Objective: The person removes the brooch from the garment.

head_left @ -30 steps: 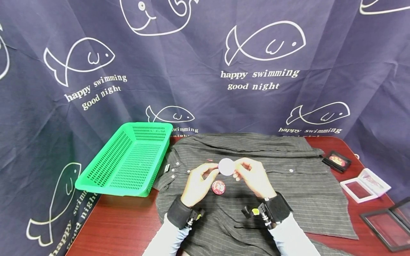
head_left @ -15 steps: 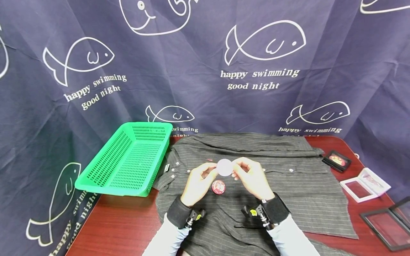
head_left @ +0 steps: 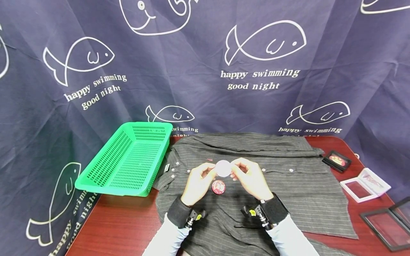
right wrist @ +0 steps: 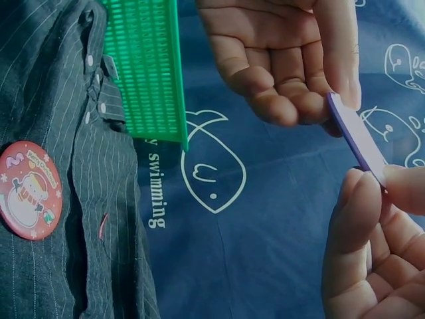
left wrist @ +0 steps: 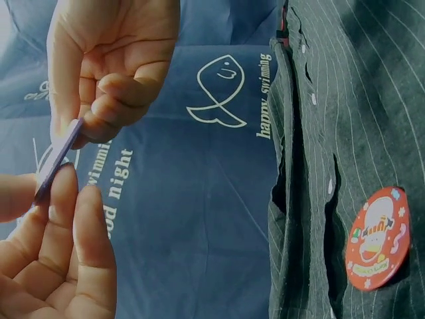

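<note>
While both hands meet over the garment, one item is in hold: a small, thin, round disc, pale lilac face, purple edge, raised between the left hand and the right hand.

Grip, left: narrow; thumb and fingertips pinch the disc's left edge. Grip, right: narrow; same pinch, opposite edge.

Below the grip: one round red badge with snowman print, flat on a dark grey pinstriped fabric shirt, untouched. Left of the grip, well apart: one green perforated plastic basket. Right of the grip, well apart: one black rectangular case with red round insert; one white hinged case, lid raised; one dark-framed, clear-panelled case, cut by the view.

Risks, as judged:
1. Slip. Fingertips alone bear a thin edge; if one pinch loosens, the disc could tilt, and if both do, it could fall onto the shirt or badge.
2. Twist. Hands turning against each other could spring the disc free. Whether it has layers that might part cannot be told.
3. Roll. Landing on its rim, the disc could run along the shirt's creases.
4. Brush. The left hand, if lowered carelessly, could nudge the badge.
</note>
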`<state>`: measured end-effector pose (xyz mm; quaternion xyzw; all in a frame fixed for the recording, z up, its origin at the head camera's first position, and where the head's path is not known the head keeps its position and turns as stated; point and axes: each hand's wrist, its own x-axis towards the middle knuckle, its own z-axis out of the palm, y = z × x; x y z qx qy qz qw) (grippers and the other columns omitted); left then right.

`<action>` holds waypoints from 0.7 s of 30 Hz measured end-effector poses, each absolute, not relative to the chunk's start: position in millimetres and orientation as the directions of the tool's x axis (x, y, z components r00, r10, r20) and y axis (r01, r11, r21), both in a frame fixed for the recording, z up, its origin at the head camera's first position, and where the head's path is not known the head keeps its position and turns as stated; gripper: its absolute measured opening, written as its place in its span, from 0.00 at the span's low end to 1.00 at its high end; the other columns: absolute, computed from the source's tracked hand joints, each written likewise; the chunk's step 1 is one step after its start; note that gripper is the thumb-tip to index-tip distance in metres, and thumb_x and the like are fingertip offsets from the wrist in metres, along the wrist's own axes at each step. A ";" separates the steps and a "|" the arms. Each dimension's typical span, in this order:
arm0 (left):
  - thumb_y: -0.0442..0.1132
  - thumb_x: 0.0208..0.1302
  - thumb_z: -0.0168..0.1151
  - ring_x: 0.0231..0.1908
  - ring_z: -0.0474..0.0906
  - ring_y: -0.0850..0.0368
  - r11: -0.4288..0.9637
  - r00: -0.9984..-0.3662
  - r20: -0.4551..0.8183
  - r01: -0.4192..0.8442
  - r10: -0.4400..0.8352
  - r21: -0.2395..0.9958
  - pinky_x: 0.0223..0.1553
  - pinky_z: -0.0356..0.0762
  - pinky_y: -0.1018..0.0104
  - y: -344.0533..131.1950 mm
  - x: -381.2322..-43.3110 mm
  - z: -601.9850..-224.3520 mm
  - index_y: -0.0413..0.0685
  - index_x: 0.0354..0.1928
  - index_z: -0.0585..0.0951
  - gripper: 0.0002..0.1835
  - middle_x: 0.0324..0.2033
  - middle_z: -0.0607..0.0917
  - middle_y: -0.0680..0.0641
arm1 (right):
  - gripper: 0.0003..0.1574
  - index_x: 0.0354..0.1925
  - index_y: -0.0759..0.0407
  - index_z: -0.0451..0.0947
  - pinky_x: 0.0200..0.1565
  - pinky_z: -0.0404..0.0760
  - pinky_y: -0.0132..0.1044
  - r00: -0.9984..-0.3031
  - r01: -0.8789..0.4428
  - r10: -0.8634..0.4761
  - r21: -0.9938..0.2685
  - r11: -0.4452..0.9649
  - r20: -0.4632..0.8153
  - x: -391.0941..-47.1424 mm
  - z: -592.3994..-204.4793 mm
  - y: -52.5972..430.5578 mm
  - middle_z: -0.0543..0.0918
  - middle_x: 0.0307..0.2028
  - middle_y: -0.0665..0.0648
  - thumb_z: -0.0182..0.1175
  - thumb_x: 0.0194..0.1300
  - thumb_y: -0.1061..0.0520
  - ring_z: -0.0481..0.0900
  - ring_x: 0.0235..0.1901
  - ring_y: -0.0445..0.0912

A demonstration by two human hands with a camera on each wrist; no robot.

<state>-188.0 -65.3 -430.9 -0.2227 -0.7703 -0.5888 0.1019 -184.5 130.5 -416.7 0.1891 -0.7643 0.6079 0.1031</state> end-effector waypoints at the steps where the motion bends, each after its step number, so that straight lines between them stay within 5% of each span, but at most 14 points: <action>1: 0.33 0.66 0.62 0.30 0.82 0.53 0.206 -0.881 0.420 0.463 0.219 0.862 0.36 0.80 0.72 -65.2 -187.7 -430.7 0.33 0.42 0.83 0.09 0.31 0.86 0.37 | 0.07 0.37 0.73 0.79 0.28 0.83 0.33 -0.911 -0.405 -0.166 -0.895 0.184 0.378 -184.5 -416.8 130.4 0.82 0.25 0.67 0.58 0.68 0.66 0.80 0.23 0.35; 7: 0.33 0.65 0.63 0.28 0.82 0.48 0.203 -0.880 0.430 0.467 0.201 0.861 0.34 0.79 0.72 -65.4 -187.3 -430.4 0.34 0.40 0.83 0.08 0.28 0.86 0.37 | 0.09 0.37 0.72 0.79 0.29 0.84 0.35 -0.927 -0.362 -0.173 -0.914 0.182 0.332 -184.2 -416.2 129.5 0.82 0.26 0.68 0.59 0.68 0.64 0.82 0.24 0.40; 14: 0.33 0.65 0.63 0.27 0.77 0.68 0.216 -0.873 0.446 0.482 0.195 0.849 0.33 0.77 0.74 -65.2 -186.9 -429.4 0.35 0.38 0.84 0.06 0.27 0.85 0.39 | 0.09 0.38 0.70 0.80 0.29 0.84 0.36 -0.929 -0.362 -0.160 -0.909 0.206 0.334 -184.9 -417.1 129.5 0.83 0.26 0.66 0.61 0.67 0.62 0.82 0.23 0.39; 21: 0.33 0.65 0.63 0.27 0.79 0.64 0.250 -0.857 0.468 0.511 0.215 0.822 0.32 0.77 0.73 -63.7 -185.1 -429.2 0.36 0.38 0.84 0.06 0.28 0.87 0.40 | 0.08 0.35 0.67 0.80 0.28 0.82 0.33 -0.928 -0.361 -0.183 -0.903 0.235 0.323 -184.1 -418.5 127.4 0.82 0.24 0.60 0.65 0.64 0.61 0.80 0.21 0.38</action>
